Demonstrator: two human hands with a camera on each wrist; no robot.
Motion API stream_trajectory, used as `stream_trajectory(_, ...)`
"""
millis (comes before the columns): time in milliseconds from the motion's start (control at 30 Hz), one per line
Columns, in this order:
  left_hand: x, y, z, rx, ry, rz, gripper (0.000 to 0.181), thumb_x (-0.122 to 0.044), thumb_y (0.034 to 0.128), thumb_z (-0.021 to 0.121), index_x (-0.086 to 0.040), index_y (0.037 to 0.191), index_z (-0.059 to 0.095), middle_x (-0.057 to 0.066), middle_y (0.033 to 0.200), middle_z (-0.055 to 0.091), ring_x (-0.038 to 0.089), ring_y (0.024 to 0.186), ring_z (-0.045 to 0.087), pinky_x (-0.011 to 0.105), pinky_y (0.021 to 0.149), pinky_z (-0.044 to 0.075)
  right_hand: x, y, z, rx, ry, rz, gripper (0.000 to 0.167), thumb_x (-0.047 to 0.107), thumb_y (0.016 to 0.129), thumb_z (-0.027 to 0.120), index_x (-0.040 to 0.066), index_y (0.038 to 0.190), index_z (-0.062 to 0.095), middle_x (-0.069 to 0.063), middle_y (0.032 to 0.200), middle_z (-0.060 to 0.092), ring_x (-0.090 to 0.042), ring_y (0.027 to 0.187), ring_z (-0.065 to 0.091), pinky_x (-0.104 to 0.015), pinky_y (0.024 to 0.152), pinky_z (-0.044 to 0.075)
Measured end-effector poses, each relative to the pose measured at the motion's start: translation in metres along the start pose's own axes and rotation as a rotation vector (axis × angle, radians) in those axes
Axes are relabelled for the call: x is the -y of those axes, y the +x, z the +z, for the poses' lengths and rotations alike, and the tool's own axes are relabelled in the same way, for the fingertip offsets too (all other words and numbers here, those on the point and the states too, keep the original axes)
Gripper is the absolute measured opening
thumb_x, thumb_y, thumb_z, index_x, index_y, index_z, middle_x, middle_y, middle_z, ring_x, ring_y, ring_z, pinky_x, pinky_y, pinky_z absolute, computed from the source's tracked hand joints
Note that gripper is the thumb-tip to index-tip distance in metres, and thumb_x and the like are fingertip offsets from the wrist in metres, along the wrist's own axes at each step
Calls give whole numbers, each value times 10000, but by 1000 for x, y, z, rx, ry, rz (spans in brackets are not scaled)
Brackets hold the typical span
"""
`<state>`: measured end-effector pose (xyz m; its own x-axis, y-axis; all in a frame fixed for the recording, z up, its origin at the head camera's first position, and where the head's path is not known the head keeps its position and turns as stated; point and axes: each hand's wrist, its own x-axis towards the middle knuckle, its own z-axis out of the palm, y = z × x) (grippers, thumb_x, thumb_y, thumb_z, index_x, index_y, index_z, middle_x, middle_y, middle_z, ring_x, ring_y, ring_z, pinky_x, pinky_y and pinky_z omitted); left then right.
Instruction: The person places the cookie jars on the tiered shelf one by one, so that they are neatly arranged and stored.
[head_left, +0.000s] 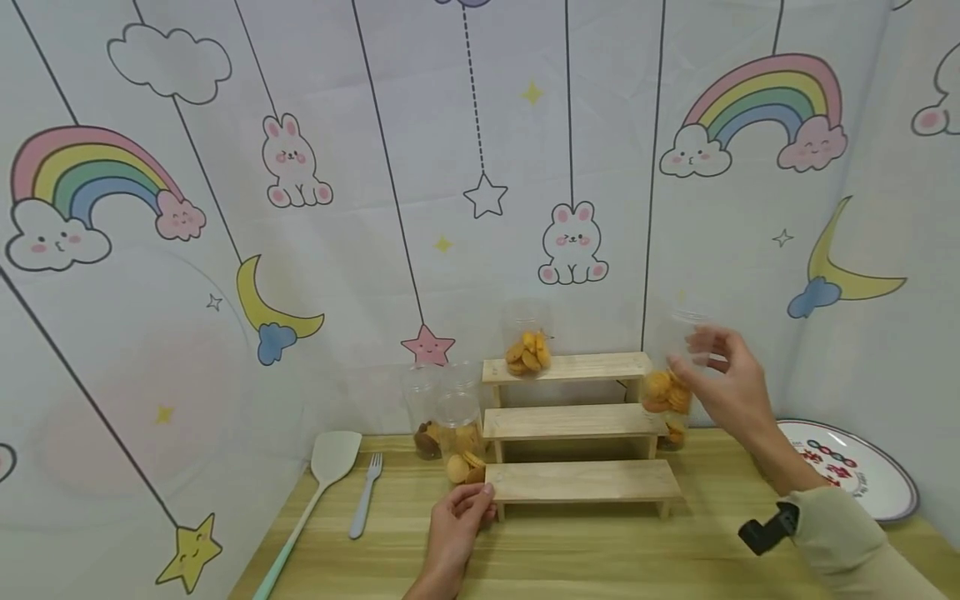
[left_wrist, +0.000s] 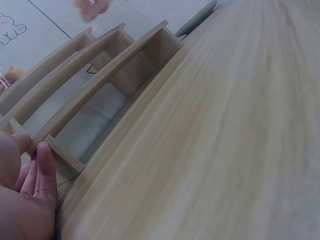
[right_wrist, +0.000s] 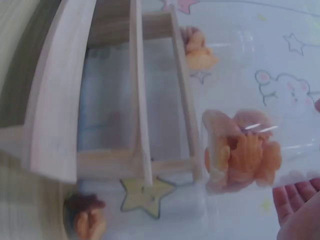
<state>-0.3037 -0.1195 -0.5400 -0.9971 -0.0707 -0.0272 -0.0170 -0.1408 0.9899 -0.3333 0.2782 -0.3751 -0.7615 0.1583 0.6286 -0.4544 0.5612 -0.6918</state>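
A three-step wooden stand stands on the table against the printed backdrop. My left hand pinches the left end of its lowest step; the left wrist view shows thumb and fingers at that corner. My right hand grips the upper part of a clear jar with orange-yellow cookies at its bottom. This jar is held beside the right end of the top step, apparently off the wood. Another clear jar of cookies stands on the left of the top step.
Left of the stand are two clear jars, one with brown cookies and one with pale cookies. Another cookie jar sits low behind the stand's right side. A fork, a long-handled spatula and an oval plate lie on the table.
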Motion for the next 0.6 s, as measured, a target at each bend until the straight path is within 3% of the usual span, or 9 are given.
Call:
stream_trajectory(167,0,1,0,-9,3,-5,376,-265,1025,788,42,1233,729,46,965,802,131,866,762,245,798,665,20,19,27,49,67,4,671,387,1011,786,80,1535,501,-162,1412,620,-208,1251,601,-126,1010,525)
stream_trajectory(267,0,2,-1,-15,7,-9,371,-254,1031,780,48,1239,726,53,968,802,127,861,760,248,797,666,28,32,44,75,100,41,739,454,996,792,72,1553,491,-174,1431,614,-268,1312,595,-309,1118,556)
stream_trajectory(400,0,3,-1,-15,1,-12,366,-249,1035,775,51,1239,724,48,963,799,126,857,756,246,793,664,33,47,66,97,158,82,818,493,969,813,46,1563,472,-195,1475,585,-327,1382,559,-517,1206,504)
stream_trajectory(600,2,3,0,-7,-8,-12,362,-248,1026,787,52,1220,732,35,947,795,113,846,749,224,773,654,31,65,92,89,180,130,874,504,940,843,25,1561,459,-188,1520,557,-360,1428,518,-532,1253,458)
